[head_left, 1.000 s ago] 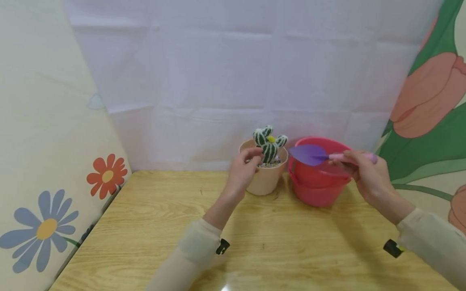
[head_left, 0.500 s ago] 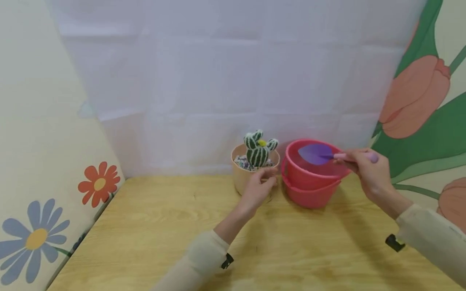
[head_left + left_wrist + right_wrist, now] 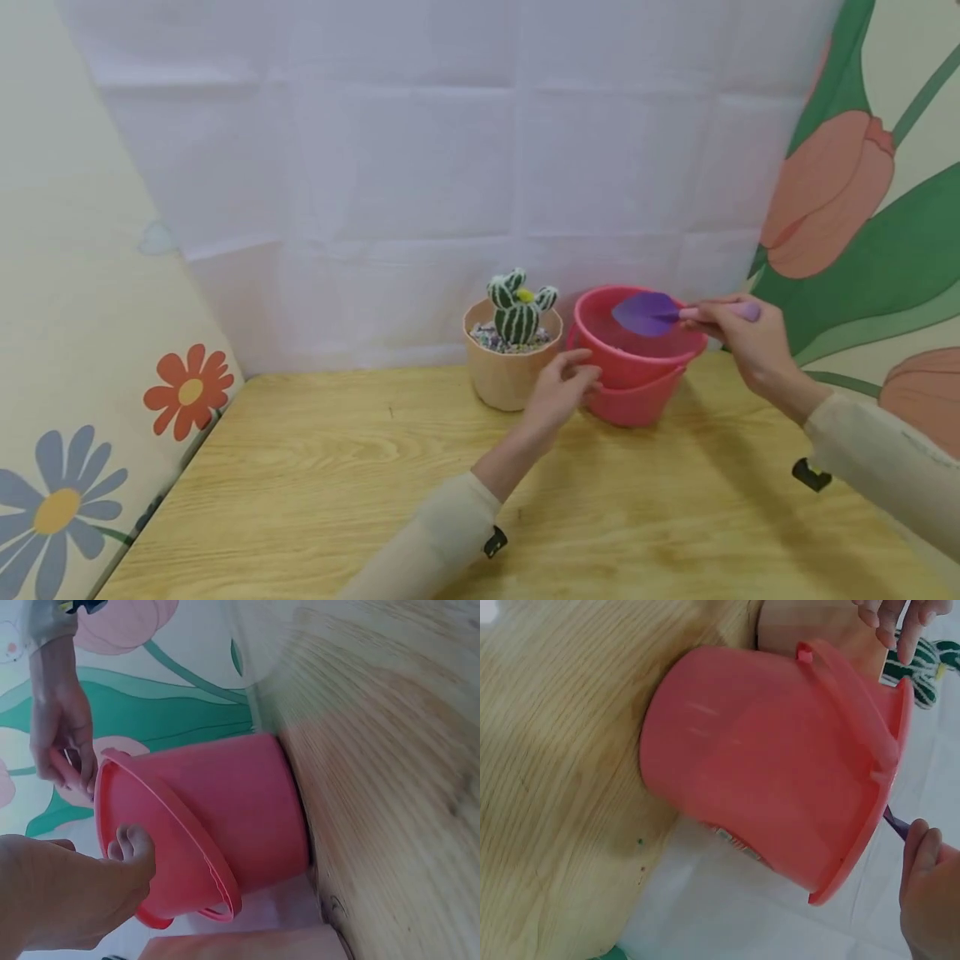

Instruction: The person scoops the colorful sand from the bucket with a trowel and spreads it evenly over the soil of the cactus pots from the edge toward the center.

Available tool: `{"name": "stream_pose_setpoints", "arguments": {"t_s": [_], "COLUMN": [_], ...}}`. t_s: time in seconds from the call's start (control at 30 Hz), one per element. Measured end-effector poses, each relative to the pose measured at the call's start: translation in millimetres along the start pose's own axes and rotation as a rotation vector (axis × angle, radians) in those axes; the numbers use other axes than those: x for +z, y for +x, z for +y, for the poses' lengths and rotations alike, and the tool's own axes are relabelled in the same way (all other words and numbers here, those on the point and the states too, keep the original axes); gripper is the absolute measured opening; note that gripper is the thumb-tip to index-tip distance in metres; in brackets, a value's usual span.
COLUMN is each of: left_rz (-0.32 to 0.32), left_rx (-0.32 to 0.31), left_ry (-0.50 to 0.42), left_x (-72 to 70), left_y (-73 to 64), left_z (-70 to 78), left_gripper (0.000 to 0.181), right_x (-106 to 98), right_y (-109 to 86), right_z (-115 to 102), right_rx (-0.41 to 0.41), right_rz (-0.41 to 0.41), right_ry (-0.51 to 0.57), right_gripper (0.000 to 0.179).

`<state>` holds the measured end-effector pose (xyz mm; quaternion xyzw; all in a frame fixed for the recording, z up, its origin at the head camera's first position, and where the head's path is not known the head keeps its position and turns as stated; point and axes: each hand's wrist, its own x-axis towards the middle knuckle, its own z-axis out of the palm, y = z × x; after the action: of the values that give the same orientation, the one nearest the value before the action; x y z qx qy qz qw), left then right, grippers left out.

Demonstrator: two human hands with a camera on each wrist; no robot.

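A trowel (image 3: 647, 314) with a purple blade and pink handle is gripped by my right hand (image 3: 753, 342); its blade hangs over the mouth of the red bucket (image 3: 633, 375). In the right wrist view the bucket (image 3: 757, 757) wall hides most of the blade. My left hand (image 3: 558, 392), holding nothing, is in front of the bucket's left side with loosely bent fingers. From the left wrist, this hand (image 3: 82, 889) overlaps the bucket (image 3: 225, 802) near its rim. The bucket's handle hangs down across its front.
Left of the bucket stands a peach pot (image 3: 502, 379) with a knitted green-and-white cactus (image 3: 517, 321) in colourful pebbles. Both stand at the back of the wooden table (image 3: 337, 483), before a white cloth (image 3: 375, 183). Flower-printed panels flank the sides.
My left hand has moved from beside the cactus, rightward past the pot's front, to the bucket. The trowel remains in my right hand over the bucket. The head view has shifted slightly right.
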<state>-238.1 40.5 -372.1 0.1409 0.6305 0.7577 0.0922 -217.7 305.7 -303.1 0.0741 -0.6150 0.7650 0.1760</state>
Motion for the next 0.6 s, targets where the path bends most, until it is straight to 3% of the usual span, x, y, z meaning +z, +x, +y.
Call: {"name": "stream_pose_setpoints", "arguments": {"t_s": [0.17,0.3,0.47,0.6], "left_rz": [0.056,0.106,0.159,0.182], "left_rx": [-0.038,-0.101,-0.169,-0.169], "left_ry": [-0.121,-0.271,-0.438,-0.497], "left_x": [13.5,21.7,29.3,34.5], "left_y": [6.8,12.1,19.4,26.5], "left_z": [-2.8,-4.0,-1.8,1.4], "left_gripper": [0.037,0.034,0.037,0.036], "right_x": [-2.6,-2.8,-3.4,-5.9], "right_y": [8.6,16.7,28.0,36.6], "right_z": [1.6,3.5,5.5,8.6], "right_rx": [0.020,0.045,0.025,-0.077], "right_rz": [-0.043,-0.057,-0.114,-0.207], "right_ry": [-0.040,-0.141,-0.397,-0.693], "right_gripper": [0.026,0.031,0.035,0.029]}}
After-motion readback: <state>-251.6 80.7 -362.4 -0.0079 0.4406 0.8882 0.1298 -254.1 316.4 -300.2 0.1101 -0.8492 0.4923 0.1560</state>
